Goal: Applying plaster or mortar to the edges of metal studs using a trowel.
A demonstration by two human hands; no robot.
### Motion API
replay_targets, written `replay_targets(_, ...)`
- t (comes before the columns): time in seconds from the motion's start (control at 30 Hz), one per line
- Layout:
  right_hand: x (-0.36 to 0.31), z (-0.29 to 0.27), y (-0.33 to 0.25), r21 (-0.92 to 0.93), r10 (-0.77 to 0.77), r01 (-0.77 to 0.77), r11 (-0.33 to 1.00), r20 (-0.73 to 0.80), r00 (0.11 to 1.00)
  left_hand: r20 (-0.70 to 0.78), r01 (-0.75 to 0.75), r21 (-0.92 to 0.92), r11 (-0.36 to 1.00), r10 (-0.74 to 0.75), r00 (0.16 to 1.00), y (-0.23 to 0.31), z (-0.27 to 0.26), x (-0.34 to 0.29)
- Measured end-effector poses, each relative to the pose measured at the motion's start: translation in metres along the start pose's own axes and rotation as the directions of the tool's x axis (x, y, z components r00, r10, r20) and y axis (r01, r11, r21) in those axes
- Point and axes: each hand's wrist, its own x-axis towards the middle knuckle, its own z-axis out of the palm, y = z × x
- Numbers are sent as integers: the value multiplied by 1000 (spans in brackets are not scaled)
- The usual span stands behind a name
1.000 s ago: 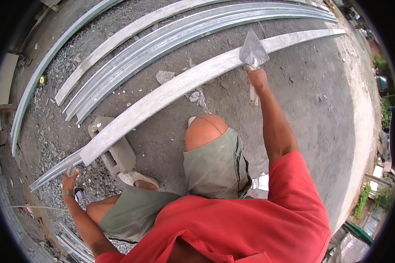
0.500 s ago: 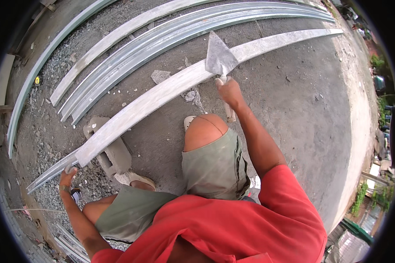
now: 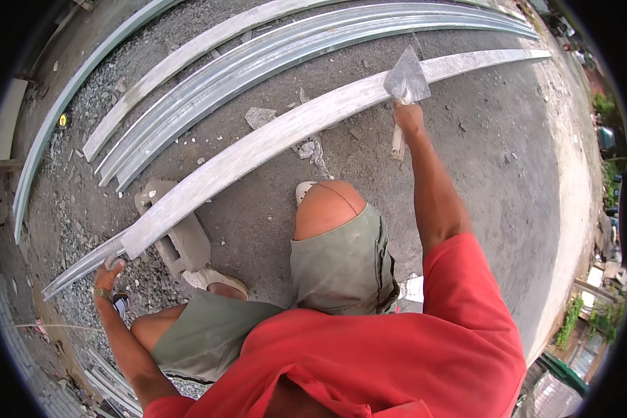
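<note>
So the long plank (image 3: 272,143) runs slantwise out past the knees (image 3: 329,209), crossing over a concrete block (image 3: 191,242) near its left end. Left hand (image 3: 107,277) is by that end; right hand (image 3: 409,118) is further out, with the trowel (image 3: 407,78) over the plank's far half. Metal channels (image 3: 258,60) lie beyond it, tape measure (image 3: 63,120) left of those.
</note>
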Motion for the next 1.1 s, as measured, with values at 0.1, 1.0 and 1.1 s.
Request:
replay_targets(0.1,-37,46,22,-178,-371,358,916,-44,928,9,94,-35,995,-94,996,-6,-2,-1)
replay_targets(1.0,-134,68,-40,-143,-328,367,919,238,914,-13,121,-9,993,-121,993,-2,2,5)
replay_targets(1.1,-71,35,-21,-165,-231,234,958,36,972,-21,54,122,991,-52,998,11,4,8)
